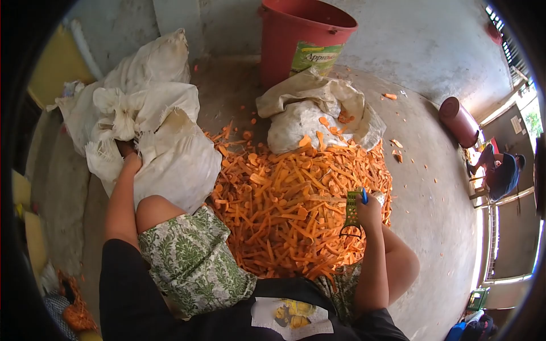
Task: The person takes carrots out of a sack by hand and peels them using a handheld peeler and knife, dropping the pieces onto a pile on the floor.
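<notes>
My left hand [128, 150] reaches into the opening of a white woven sack [176, 162] at the left; its fingers are hidden in the folds. My right hand [369, 211] is closed around a green tool with holes [352, 209], which looks like a peeler with a forked lower end. A small blue piece [364, 196] also shows at the right fist, but I cannot make out its kind. Between my legs lies a large heap of orange peelings and cut pieces [284, 199], apparently carrot. The right hand is over the heap's right side.
Behind the heap lies a crumpled whitish sack [307, 122] with orange scraps on it. A tall red bin [278, 45] stands by the wall. At the right are a dark red container [458, 122] and a seated person [503, 173]. Scraps dot the concrete floor [432, 227].
</notes>
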Demonstrator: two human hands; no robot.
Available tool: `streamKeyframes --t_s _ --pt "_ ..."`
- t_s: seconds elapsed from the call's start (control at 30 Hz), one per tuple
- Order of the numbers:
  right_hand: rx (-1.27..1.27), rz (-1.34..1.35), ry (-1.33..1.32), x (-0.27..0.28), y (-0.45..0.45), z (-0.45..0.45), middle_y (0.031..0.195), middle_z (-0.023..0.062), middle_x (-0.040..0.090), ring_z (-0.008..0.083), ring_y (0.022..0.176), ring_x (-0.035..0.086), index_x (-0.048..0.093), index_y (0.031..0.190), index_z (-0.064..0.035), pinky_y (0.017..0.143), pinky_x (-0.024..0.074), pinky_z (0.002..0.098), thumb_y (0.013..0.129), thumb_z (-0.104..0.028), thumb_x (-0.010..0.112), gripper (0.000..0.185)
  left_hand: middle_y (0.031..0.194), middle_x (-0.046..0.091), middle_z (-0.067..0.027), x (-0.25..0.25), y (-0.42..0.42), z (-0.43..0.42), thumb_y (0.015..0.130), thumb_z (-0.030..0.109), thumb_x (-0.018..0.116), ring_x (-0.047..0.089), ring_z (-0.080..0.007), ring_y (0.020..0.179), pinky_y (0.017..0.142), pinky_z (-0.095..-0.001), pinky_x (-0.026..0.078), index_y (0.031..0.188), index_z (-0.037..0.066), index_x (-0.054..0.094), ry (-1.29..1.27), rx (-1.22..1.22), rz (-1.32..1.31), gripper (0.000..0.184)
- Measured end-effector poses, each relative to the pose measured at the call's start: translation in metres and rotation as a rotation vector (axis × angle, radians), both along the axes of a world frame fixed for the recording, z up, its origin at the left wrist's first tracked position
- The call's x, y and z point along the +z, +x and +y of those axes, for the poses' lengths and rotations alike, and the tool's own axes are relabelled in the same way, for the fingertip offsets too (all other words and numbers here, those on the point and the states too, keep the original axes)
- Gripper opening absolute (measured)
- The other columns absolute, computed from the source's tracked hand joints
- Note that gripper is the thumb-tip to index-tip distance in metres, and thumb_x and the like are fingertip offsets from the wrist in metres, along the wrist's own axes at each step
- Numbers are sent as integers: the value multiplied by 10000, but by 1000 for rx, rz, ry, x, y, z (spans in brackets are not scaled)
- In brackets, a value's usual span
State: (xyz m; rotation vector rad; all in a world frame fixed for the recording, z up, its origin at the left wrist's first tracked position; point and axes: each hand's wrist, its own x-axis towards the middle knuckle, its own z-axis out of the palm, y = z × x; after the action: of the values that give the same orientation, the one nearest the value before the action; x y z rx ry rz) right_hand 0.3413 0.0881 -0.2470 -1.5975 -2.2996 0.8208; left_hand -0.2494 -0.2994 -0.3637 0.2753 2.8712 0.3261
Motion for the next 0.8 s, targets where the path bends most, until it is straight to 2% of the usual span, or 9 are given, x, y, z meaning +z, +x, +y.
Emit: streamKeyframes --t_s 0.13,0.2,0.4,0.43,0.5,0.63,0.7,0.8 --pt "8 -74 43 -10 -2 4 526 97 465 197 491 454 502 686 1 508 361 340 806 -259 513 286 1052 524 -287 -1 9 15 824 324 396 496 -360 1014 871 -372 363 1053 -77 523 -268 -34 -44 479" --pt "46 -79 31 -12 -5 5 544 154 496 288 492 490 504 720 15 492 358 383 820 -235 506 269 1048 528 -284 5 9 16 822 319 402 501 -356 1007 864 -373 368 1056 -72 524 -381 -69 -83 472" --pt "51 -79 -34 -10 -14 1 547 159 496 295 517 509 506 699 11 506 369 389 815 -244 518 281 1035 537 -275 21 4 17 814 306 421 515 -346 985 842 -375 384 1063 -58 527 -595 -171 -155 453" --pt "49 -79 -37 -12 -14 2 547 159 496 295 517 509 506 699 11 506 369 389 815 -244 518 281 1033 539 -274 22 3 18 813 304 424 517 -345 982 839 -375 387 1064 -56 527 -608 -177 -150 451" --pt "74 -67 -1 -21 -11 5 502 101 461 203 464 459 521 732 2 489 367 345 814 -254 518 269 1028 542 -271 25 0 22 810 299 430 522 -342 974 831 -376 392 1066 -51 528 -628 -183 -122 445" --pt "106 -58 47 -24 -11 3 509 110 472 206 468 473 533 765 3 494 377 345 814 -258 518 265 1020 549 -265 23 -3 30 805 291 442 531 -335 960 817 -377 403 1071 -42 530 -662 -205 -63 434" --pt "74 -51 -37 -16 -14 0 603 195 537 339 584 541 547 759 14 546 406 398 788 -218 536 234 1015 552 -262 19 -2 30 803 286 449 536 -332 953 810 -378 409 1073 -37 531 -689 -216 -40 429" --pt "66 -47 -31 -19 -15 1 609 204 539 359 599 539 544 760 16 554 407 408 787 -213 537 231 1009 557 -258 25 -1 30 799 279 458 543 -327 942 799 -379 417 1077 -30 532 -744 -270 -37 422"
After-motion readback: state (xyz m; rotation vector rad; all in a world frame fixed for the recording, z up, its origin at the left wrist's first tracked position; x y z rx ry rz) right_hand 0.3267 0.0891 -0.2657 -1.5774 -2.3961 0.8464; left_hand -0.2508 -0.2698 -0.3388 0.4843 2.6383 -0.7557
